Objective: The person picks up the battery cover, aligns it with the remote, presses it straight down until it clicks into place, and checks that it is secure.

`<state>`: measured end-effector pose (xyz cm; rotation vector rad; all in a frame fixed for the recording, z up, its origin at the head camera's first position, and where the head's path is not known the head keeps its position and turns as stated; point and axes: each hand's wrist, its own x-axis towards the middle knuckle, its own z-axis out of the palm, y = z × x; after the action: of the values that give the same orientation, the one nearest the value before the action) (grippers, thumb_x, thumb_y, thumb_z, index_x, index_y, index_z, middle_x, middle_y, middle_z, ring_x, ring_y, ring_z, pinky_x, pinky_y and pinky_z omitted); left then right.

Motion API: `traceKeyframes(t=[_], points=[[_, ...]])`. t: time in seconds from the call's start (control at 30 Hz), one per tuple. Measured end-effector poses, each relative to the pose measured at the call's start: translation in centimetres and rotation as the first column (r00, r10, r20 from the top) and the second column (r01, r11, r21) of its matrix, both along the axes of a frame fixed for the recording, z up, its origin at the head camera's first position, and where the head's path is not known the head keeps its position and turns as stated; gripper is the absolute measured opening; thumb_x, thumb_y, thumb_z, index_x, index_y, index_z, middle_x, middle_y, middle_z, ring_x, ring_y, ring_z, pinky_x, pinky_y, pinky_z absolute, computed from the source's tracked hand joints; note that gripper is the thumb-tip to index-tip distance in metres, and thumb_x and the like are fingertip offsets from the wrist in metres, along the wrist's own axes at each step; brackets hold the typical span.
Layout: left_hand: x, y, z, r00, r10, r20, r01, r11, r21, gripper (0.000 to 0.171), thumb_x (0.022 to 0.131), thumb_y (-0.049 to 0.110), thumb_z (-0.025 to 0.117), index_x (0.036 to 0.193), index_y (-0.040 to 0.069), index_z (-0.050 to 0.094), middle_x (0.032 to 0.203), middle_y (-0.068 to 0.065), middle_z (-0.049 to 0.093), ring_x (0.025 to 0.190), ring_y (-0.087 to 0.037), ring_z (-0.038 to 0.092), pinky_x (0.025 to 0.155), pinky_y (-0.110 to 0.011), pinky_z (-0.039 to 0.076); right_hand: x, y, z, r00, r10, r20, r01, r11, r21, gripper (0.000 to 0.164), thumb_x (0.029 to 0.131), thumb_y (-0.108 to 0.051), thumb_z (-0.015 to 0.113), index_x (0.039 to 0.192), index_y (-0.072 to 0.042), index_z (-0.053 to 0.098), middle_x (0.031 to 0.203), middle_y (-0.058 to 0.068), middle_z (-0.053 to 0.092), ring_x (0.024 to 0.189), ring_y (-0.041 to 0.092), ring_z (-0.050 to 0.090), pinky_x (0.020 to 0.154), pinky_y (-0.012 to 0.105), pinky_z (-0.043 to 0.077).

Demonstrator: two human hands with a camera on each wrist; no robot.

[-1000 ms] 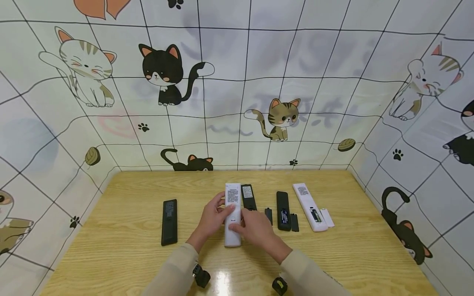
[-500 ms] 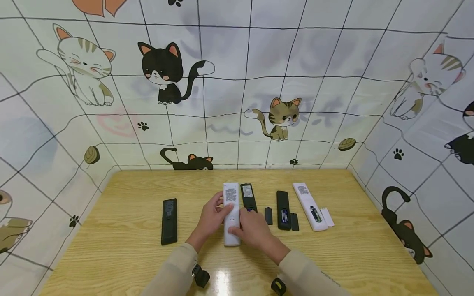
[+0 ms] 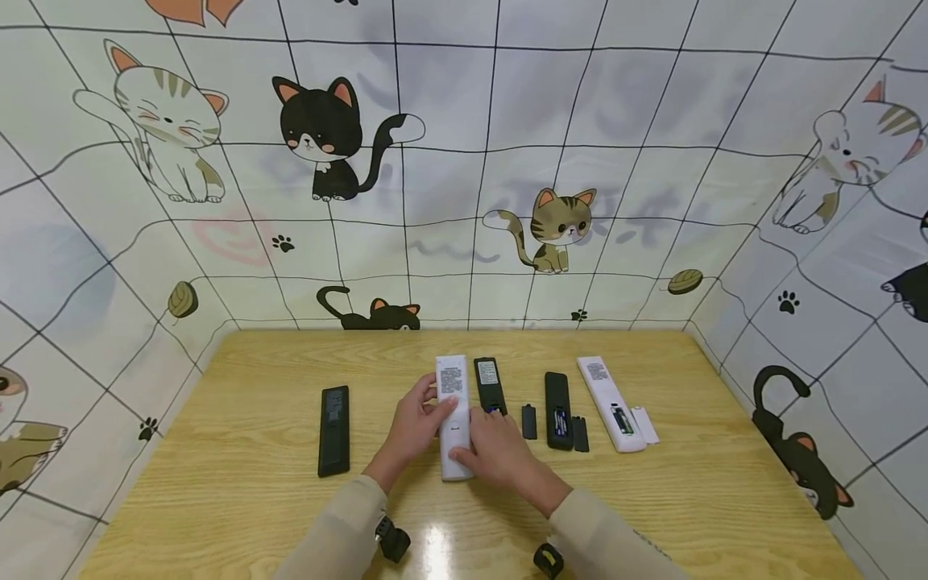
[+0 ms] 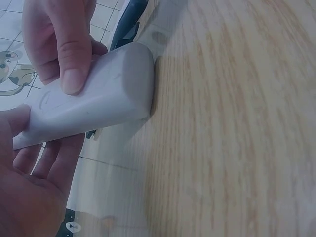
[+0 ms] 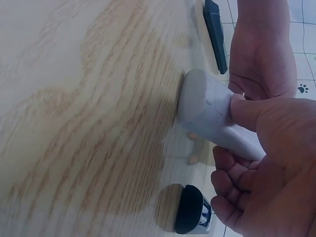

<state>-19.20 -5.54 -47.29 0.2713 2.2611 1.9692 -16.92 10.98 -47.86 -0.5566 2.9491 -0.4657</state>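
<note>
A white remote control (image 3: 454, 431) is held between both hands at the middle of the table, its label side up. Its near end (image 4: 138, 81) meets the tabletop in the left wrist view. My left hand (image 3: 416, 419) grips its left side, thumb on top and fingers along the edge and below. From the right, my right hand (image 3: 502, 451) holds the lower part, its thumb (image 5: 245, 111) pressing the back face and its other fingers curled beside the remote. The battery cover looks in place. Just right of it lies a black remote (image 3: 489, 380), partly hidden by my right hand.
To the right lie another black remote (image 3: 557, 403) and a white remote (image 3: 605, 395), both with batteries exposed. Loose covers, two black (image 3: 529, 422) (image 3: 581, 434) and one white (image 3: 644, 425), lie near them. A black remote (image 3: 334, 431) lies left. Cat-print curtains (image 3: 435, 185) surround the table.
My right hand has slid slightly towards the remote's near end, its thumb still on the back. More of the black remote beside it shows. The left hand keeps its grip.
</note>
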Motion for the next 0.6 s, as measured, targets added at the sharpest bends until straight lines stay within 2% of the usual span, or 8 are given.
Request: traceKeyframes(t=[0.33, 0.6], points=[[0.0, 0.1, 0.2, 1.0, -0.005, -0.002, 0.005, 1.0, -0.012, 0.045, 0.097, 0.012, 0.06, 0.14, 0.011, 0.047, 0.12, -0.017, 0.067, 0.084, -0.023, 0.071, 0.062, -0.035, 0.057, -0.3, 0.5, 0.4, 0.999, 0.007, 0.037, -0.004, 0.997, -0.075, 0.054, 0.088, -0.046, 0.068, 0.119, -0.003, 0.055, 0.076, -0.004, 0.055, 0.069, 0.011, 0.047, 0.062, 0.028, 0.035], [-1.1, 0.2, -2.1, 0.999, 0.031, -0.023, -0.032, 0.999, -0.018, 0.045, 0.096, 0.018, 0.062, 0.138, 0.013, 0.048, 0.115, -0.016, 0.067, 0.082, -0.023, 0.07, 0.059, -0.032, 0.056, -0.3, 0.7, 0.5, 0.999, 0.019, 0.033, -0.016, 0.997, -0.077, 0.047, 0.088, -0.048, 0.068, 0.111, -0.008, 0.058, 0.072, -0.008, 0.055, 0.064, 0.006, 0.048, 0.057, 0.024, 0.037]])
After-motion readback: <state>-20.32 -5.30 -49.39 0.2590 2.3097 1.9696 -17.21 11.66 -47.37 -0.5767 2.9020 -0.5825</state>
